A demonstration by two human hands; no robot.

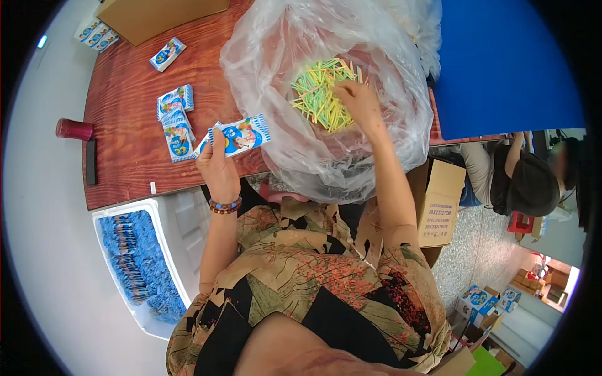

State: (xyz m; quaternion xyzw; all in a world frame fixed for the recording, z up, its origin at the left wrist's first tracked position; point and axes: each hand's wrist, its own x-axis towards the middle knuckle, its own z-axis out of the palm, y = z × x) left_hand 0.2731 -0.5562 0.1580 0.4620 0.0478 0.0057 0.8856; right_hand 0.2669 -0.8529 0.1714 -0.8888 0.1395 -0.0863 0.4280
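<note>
My left hand [217,164] pinches a blue-and-white printed packet [241,139] between thumb and fingers, just above the front part of the table. Over a large clear plastic bag [276,75], my right hand [360,105] reaches down into a heap of thin sticks [321,103], mostly yellow and green with a few pink. Its fingers are drawn together at the heap; whatever lies between the tips is hidden. Left of the held packet, several similar packets [178,135] lie overlapping on the table, and a single packet [167,54] rests farther back.
The reddish wooden table [122,113] carries a cardboard box [157,15] at the back and a dark red jar [74,129] at its left edge. Below left, a white tub [166,250] holds many blue packets. An open carton [441,203] stands right; another person [533,182] sits beyond.
</note>
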